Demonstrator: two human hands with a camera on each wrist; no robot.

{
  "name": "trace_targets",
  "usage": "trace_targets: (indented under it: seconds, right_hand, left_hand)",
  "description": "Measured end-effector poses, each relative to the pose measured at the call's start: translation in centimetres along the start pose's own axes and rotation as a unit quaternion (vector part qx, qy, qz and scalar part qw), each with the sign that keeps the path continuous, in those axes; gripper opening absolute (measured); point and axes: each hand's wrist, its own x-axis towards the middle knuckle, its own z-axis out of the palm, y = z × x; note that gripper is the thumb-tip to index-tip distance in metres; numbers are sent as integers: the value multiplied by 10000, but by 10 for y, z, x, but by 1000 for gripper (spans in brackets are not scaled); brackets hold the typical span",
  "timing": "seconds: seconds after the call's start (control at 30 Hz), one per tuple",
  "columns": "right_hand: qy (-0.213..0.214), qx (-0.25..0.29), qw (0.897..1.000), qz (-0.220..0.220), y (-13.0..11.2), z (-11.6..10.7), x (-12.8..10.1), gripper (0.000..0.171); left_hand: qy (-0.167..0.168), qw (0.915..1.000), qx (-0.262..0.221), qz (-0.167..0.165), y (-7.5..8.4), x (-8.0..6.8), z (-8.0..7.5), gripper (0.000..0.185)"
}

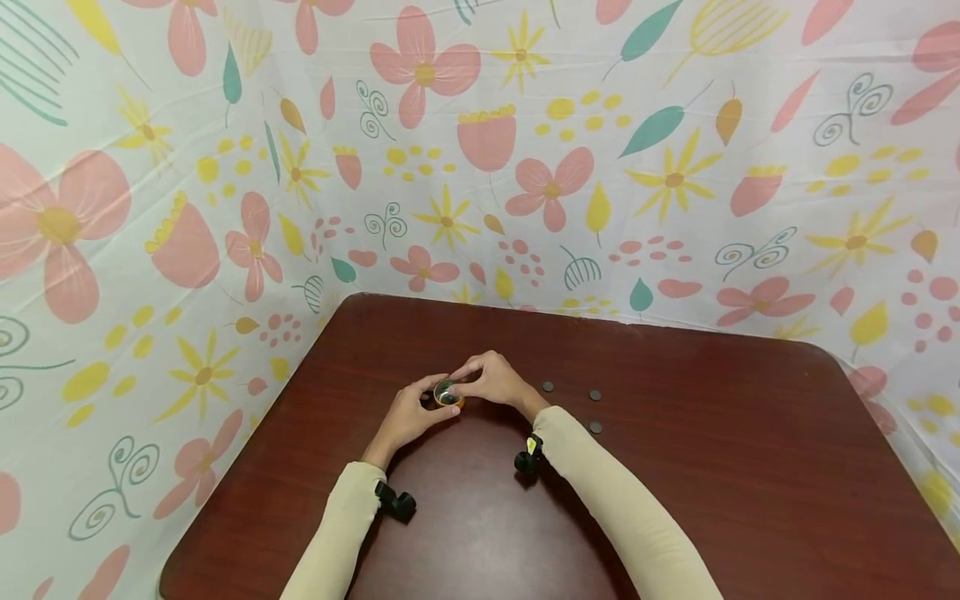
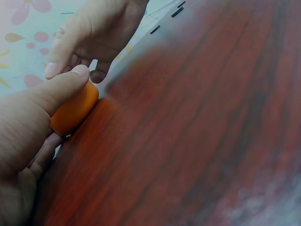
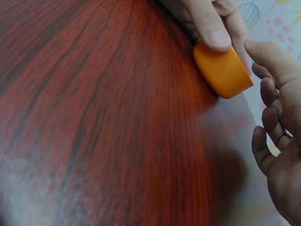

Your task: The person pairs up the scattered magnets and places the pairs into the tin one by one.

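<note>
A small orange bowl [image 1: 459, 403] with a shiny silvery inside stands on the table, and something dark shows in it. My left hand [image 1: 408, 417] grips the bowl from the left, its thumb along the near side of the orange wall [image 2: 75, 113]. Over the bowl's right rim is my right hand [image 1: 491, 383], its thumb and fingertips just above the opening. In the right wrist view the right hand [image 3: 287, 99] has loosely bent fingers, and nothing shows between them. A dark round disc [image 1: 425, 398] lies beside the left fingers, partly hidden.
Three flat dark discs lie to the right of the right hand: one near the wrist [image 1: 547, 387], another farther right [image 1: 595, 395], a third nearer [image 1: 596, 427]. The brown wooden table [image 1: 750, 467] meets a flower-printed cloth [image 1: 480, 208] at the back and left.
</note>
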Motion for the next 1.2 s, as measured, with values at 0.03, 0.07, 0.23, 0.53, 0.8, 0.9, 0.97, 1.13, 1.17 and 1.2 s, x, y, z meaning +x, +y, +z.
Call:
trace_targets:
  seconds: [0.03,0.07,0.23,0.53,0.8,0.9,0.97,1.13,1.17,1.2]
  right_hand:
    - [13,8,10000,-31,1,0,-1,20]
    - [25,35,10000,-32,1,0,-3,21]
    - [74,141,9999,-12,5,-1,-8,21]
    - [308,653,9974,73,-6,-18,-20,30]
    - [513,314,9982,33,-10,-54,-54,30]
    - [603,165,9979,165,-7,-72,-73,33]
    - [689,41,9973,255,-6,-83,-86,34]
    - [846,-320,9950,428,-7,-108,-120,36]
    - [869,-383,9943,479,-7,-112,-126,37]
    - [890,-440,9936,532,-6,-115,-133,37]
  left_hand:
    - [-7,10000,-19,-7,0,0,1,69]
    - [-11,10000,-17,-22,0,1,1,70]
    - [-41,10000,-33,-25,1,1,3,72]
    - [-37,10000,-32,-4,1,1,6,72]
    - [-29,9999,-131,35,3,2,5,78]
    - [-22,9995,-292,81,4,2,4,75]
    - [7,9991,-397,135,6,2,2,72]
    - [297,9975,-408,486,24,1,-3,60]
    - [362,9969,-360,599,30,1,-4,57]
    - [404,9960,-329,727,38,1,-4,55]
